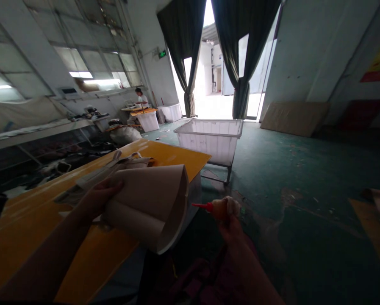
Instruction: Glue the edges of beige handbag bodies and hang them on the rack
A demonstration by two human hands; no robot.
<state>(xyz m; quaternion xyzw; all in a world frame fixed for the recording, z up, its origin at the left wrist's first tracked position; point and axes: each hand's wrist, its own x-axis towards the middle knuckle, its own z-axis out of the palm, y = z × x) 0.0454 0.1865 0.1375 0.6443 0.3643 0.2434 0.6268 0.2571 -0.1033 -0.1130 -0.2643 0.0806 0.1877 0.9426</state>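
Note:
My left hand (102,195) grips the left side of a pale beige sheet (145,186), which curls over into a loose roll above the yellow tabletop (173,153). The sheet's open edge faces right. In my right hand (231,222) is a small glue bottle (219,209) with a long red nozzle pointing left, toward the sheet's edge but apart from it. Something whitish, perhaps a cloth, shows by the fingers on the bottle. Behind the sheet lie several flat beige pieces (96,176) with straps or loops, partly hidden by it.
A white plastic bin (209,144) on a metal stand is just beyond the table. Farther back, a person (141,98) sits near another white bin (148,121). Dark curtains (190,51) hang at a bright doorway. A brown board (294,118) leans on the right wall.

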